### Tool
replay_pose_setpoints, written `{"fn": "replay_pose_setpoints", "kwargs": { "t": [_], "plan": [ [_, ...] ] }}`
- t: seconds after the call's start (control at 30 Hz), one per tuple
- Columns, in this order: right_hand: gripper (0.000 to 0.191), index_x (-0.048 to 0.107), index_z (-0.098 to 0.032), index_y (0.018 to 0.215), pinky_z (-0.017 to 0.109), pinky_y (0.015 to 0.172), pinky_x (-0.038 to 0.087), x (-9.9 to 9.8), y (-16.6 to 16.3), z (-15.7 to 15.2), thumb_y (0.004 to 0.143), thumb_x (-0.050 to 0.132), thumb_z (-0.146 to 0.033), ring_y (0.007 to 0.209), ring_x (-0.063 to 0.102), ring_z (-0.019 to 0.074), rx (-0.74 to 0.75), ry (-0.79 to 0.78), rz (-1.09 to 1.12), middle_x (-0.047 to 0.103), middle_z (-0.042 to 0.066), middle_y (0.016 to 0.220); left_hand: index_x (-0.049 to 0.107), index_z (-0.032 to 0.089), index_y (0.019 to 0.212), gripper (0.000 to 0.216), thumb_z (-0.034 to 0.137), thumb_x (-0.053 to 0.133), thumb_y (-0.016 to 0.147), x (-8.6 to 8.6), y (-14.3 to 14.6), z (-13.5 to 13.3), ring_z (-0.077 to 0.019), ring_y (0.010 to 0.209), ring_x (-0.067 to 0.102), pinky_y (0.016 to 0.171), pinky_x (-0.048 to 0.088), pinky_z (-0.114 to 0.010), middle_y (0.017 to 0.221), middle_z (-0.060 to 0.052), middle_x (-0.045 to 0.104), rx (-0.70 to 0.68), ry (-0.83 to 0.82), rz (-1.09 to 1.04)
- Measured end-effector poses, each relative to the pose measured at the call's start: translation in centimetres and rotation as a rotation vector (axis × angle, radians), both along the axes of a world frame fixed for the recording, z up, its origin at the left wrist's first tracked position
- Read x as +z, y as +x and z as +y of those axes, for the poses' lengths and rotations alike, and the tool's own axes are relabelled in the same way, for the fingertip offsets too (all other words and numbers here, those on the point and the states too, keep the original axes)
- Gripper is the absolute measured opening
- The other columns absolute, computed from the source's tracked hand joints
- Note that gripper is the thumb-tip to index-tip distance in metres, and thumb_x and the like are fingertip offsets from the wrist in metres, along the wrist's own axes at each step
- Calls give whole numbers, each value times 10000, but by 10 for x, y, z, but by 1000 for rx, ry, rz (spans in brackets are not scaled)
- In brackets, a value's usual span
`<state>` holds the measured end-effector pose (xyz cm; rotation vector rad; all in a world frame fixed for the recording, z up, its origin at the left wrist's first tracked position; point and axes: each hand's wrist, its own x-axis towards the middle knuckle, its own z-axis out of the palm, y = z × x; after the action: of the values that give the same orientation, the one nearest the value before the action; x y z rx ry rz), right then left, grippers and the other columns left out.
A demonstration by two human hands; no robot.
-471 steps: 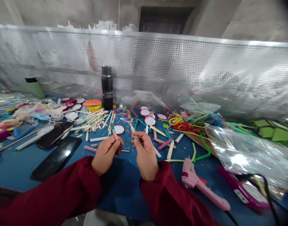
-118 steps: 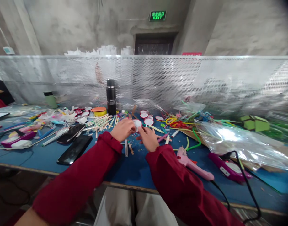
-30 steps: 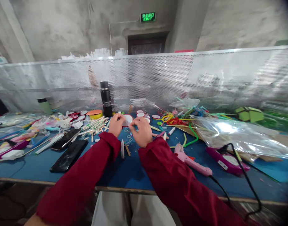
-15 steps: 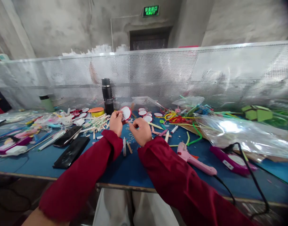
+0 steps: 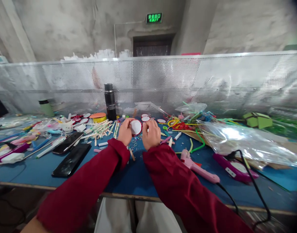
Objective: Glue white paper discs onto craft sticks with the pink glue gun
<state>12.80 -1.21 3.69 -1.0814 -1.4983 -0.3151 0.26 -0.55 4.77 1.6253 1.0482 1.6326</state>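
A round white disc with a red rim (image 5: 136,127) is held up over the middle of the table, its white face toward me. My left hand (image 5: 125,132) pinches it at its left edge. Close to the disc's right edge is my right hand (image 5: 151,134), its fingers curled together; what they hold, if anything, is hidden. Behind the hands lie more red-rimmed white discs (image 5: 145,118). Wooden sticks (image 5: 106,128) are heaped to the left, and a wooden stick (image 5: 132,154) lies just below the hands. Markers (image 5: 177,136) lie to the right.
Two black phones (image 5: 71,160) lie at the left. A black bottle (image 5: 110,103) stands behind the sticks. At the right are a pink glue gun (image 5: 200,170) with a cord, a purple power strip (image 5: 236,168), coloured pipe cleaners (image 5: 202,140) and clear plastic sheeting (image 5: 233,139). A perforated metal screen (image 5: 153,81) closes the back.
The disc and my left hand have shifted right and slightly nearer me. My right hand has turned, its fingers now curled upward by the disc's edge. The view has tilted up slightly.
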Motion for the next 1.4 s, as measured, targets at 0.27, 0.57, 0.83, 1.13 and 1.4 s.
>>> {"fn": "replay_pose_setpoints", "kwargs": {
  "t": [0.27,0.57,0.83,1.13,1.4],
  "plan": [
    [282,459,-212,697,280,686,366,1,14,15,916,464,-390,687,450,140,270,-108,184,503,-10,708,664,199,976,251,136,473,826,4,-5,-1,-170,860,576,761,474,-264,947,-39,656,-96,126,217],
    [343,511,-223,731,240,493,345,-12,3,24,622,699,-489,513,403,106,811,-619,612,473,-56,570,605,173,1052,259,217,543,804,7,-10,-3,-156,751,578,550,494,-231,1001,-69,623,-237,27,115],
    [439,569,-197,781,249,471,405,4,7,11,672,669,-610,518,488,109,853,-796,931,586,-3,666,557,184,1130,383,264,630,763,14,-11,-8,-179,806,612,515,538,-251,1106,-92,613,-135,10,-69],
    [249,544,-217,774,233,415,341,-1,10,15,721,646,-438,433,427,90,728,-521,616,494,-67,541,653,199,1092,329,410,513,880,14,-21,0,-165,798,625,603,531,-251,1008,-77,671,-184,-87,-118],
    [266,508,-222,775,216,371,341,0,2,9,663,671,-400,399,441,88,804,-633,744,508,-78,496,654,188,1059,277,299,642,806,12,-28,6,-126,686,625,575,523,-238,900,-63,679,-525,-465,-394]
  ]
}}
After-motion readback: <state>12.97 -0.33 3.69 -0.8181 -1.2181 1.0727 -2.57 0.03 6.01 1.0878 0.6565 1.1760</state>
